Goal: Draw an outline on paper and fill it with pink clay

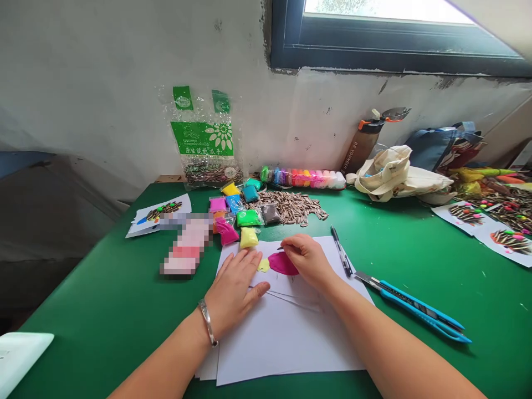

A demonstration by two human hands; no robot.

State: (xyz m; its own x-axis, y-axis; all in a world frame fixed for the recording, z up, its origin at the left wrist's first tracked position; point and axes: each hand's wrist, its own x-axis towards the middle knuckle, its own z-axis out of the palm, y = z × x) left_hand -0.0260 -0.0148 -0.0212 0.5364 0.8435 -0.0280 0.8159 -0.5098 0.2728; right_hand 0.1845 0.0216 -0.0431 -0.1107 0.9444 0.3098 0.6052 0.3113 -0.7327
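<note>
White paper sheets (pixel 286 343) lie stacked in front of me. The top sheet bears a flattened magenta clay shape (pixel 282 264) with a small pale-yellow clay piece (pixel 264 265) at its left end. My left hand (pixel 239 280) rests flat on the paper beside the yellow piece, fingers stretched out. Over the magenta clay, my right hand (pixel 305 257) pinches a small dark sunflower seed (pixel 280 248), mostly covered by the fingers. Beyond the paper are a pile of sunflower seeds (pixel 291 206) and several clay packets (pixel 248 217).
A pen (pixel 341 252) and a blue utility knife (pixel 419 310), blade out, lie at the right. Behind stand a seed bag (pixel 203 141), a clay-tube pack (pixel 307 178), a bottle (pixel 362 145) and a cloth bag (pixel 388 174). Seed-covered pictures (pixel 509 241) lie far right.
</note>
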